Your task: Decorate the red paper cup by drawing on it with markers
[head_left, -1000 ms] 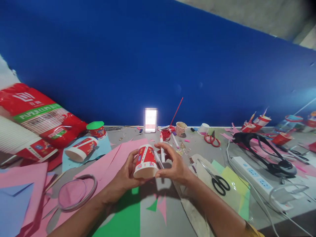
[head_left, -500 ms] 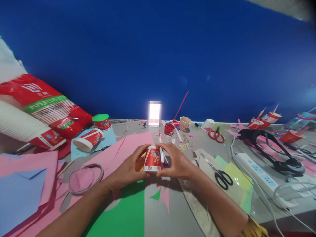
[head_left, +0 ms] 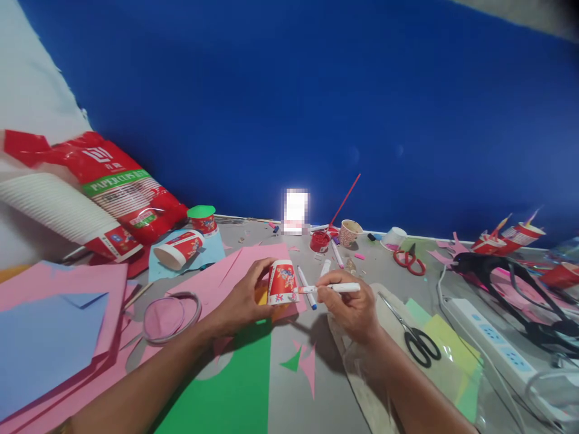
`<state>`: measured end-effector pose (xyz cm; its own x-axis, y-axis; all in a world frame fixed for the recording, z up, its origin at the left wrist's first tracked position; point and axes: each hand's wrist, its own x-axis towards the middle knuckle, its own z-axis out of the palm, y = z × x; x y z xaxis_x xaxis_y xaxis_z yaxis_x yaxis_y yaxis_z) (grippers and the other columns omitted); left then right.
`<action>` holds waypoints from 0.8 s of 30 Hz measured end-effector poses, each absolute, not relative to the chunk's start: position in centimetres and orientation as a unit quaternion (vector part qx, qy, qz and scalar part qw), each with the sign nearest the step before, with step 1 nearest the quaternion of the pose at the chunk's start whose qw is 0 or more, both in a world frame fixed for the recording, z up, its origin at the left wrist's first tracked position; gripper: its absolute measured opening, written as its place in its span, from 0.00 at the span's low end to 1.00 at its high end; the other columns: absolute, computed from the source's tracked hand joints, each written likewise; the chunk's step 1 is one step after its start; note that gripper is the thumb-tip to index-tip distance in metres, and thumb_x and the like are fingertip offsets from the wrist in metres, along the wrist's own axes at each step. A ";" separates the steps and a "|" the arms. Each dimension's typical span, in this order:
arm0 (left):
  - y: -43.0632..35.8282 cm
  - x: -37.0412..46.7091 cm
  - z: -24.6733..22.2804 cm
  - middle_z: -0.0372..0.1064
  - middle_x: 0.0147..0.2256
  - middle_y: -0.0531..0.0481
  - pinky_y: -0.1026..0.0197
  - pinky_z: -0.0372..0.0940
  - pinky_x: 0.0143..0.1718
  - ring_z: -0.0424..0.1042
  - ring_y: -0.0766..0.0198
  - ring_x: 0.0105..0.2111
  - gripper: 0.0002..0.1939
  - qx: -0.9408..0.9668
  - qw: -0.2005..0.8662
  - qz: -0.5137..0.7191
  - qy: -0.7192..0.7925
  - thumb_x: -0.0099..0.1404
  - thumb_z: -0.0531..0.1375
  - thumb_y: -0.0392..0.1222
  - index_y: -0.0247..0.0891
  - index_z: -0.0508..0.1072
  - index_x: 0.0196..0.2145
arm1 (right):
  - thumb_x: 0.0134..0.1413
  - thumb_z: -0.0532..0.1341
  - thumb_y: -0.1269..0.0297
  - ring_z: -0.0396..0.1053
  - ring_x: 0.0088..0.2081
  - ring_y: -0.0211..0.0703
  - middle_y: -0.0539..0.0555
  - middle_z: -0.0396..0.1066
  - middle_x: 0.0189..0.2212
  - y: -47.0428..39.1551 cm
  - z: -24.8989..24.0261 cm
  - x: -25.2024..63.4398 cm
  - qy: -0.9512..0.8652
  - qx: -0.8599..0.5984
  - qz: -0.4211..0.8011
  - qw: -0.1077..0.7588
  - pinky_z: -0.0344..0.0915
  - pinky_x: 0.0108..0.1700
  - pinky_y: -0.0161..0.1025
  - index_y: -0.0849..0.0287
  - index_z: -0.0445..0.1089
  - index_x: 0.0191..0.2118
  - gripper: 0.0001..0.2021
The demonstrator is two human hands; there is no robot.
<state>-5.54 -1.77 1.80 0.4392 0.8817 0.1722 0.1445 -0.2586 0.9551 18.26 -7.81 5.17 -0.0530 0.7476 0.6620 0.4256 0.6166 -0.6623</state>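
Note:
A red and white paper cup [head_left: 283,281] stands upside down, its wide rim downward, with my left hand [head_left: 246,295] closed around its left side. My right hand [head_left: 348,301] pinches a white marker [head_left: 341,288] held nearly level. The marker's reddish tip points left and meets or almost meets the cup near its rim; I cannot tell which. Just right of the cup lies another white marker with a blue end [head_left: 307,289]. Below my hands are a green paper sheet [head_left: 226,386] and small green and pink scraps [head_left: 309,371].
Black-handled scissors [head_left: 420,343] lie at right on a cloth, beside a white power strip [head_left: 493,337] with cables. A red paint pot [head_left: 320,241] holds a long stick. At left are stacked paper cups [head_left: 58,211], a red cup bag [head_left: 131,187] and a tape roll [head_left: 172,319].
My right hand has left the cup and now holds the white marker against or near it. My left hand still grips the cup. The view has shifted slightly left.

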 end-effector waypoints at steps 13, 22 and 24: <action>-1.3 -5.8 0.7 0.62 0.66 0.37 0.38 0.59 0.70 0.64 0.39 0.68 0.47 0.708 0.476 0.375 0.363 0.53 0.77 0.50 0.43 0.64 0.65 | 0.63 0.62 0.65 0.69 0.23 0.37 0.49 0.76 0.24 -7.7 5.1 18.0 -0.729 -0.415 0.144 0.525 0.64 0.27 0.34 0.56 0.75 0.31 0.09; -1.6 -5.7 1.1 0.63 0.65 0.37 0.38 0.59 0.70 0.65 0.41 0.66 0.46 0.701 0.482 0.374 0.370 0.52 0.78 0.47 0.43 0.64 0.64 | 0.61 0.62 0.64 0.67 0.22 0.37 0.48 0.73 0.21 -7.6 5.2 18.2 -0.711 -0.426 0.193 0.525 0.63 0.26 0.34 0.56 0.74 0.28 0.10; -1.5 -5.7 1.1 0.63 0.65 0.37 0.37 0.59 0.70 0.65 0.40 0.67 0.46 0.697 0.486 0.378 0.368 0.52 0.78 0.46 0.43 0.64 0.65 | 0.62 0.61 0.64 0.66 0.21 0.37 0.48 0.72 0.21 -7.5 5.2 18.4 -0.701 -0.430 0.191 0.537 0.62 0.26 0.34 0.56 0.73 0.28 0.11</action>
